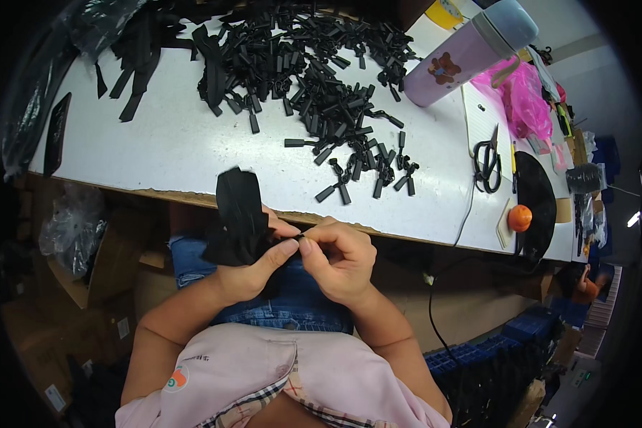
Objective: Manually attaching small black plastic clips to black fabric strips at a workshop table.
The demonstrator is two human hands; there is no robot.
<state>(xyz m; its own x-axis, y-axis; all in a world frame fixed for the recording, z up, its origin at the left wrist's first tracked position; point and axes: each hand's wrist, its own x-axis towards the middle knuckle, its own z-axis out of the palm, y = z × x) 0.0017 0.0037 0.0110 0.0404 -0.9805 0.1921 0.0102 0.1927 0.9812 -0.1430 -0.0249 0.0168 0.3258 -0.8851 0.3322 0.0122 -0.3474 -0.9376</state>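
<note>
The left hand holds black strips. The right hand pinches a tiny black bit. Zipper pulls lie on the desk.

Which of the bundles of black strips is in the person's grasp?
The bundle in the left hand; the other bundles lie on the table, left of the black pulls.

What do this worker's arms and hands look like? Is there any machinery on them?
No machinery shows. The left hand and right hand are ungloved, with no watch or bracelet visible. The left forearm and right forearm are bare. The person wears a pale pink top with checked trim and a round badge.
</note>
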